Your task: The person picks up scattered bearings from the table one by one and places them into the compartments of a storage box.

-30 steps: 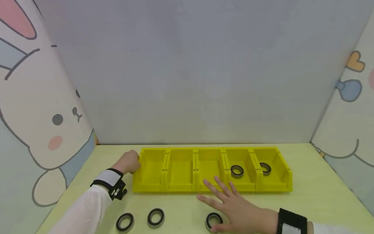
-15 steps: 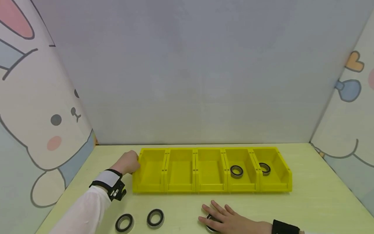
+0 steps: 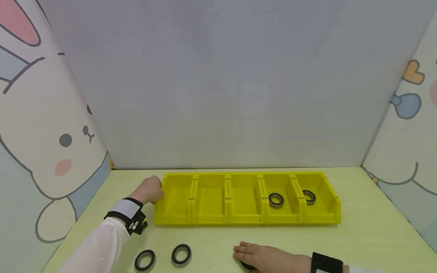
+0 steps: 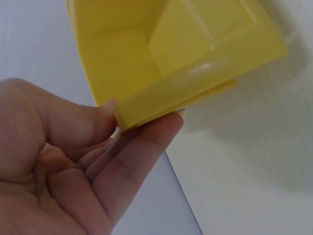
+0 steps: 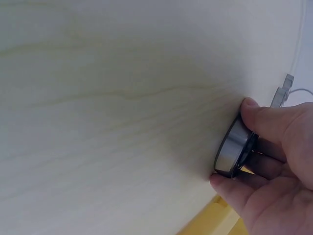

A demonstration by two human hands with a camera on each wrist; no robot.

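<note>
A row of several joined yellow bins (image 3: 247, 218) stands toward the back of the table. In the head view my left hand (image 3: 150, 189) is at the row's left end; the left wrist view shows its thumb and fingers pinching the edge of the bin wall (image 4: 195, 73). In front of the bins, low over the table, my right hand (image 3: 264, 258) covers most of a ball bearing. The right wrist view has this black-and-silver bearing (image 5: 233, 149) gripped by its outer rim between thumb and fingers, close against the tabletop.
Two more bearings lie on the table at front left, one (image 3: 138, 261) near the left sleeve, the other (image 3: 174, 255) to its right. One bearing (image 3: 271, 200) lies in the fourth bin, another (image 3: 314, 198) in the rightmost. A grey wall (image 3: 235, 94) rises behind.
My right hand has come down from above with spread fingers, drawn them together and taken hold of the bearing on the table. The left hand stays at the bin.
</note>
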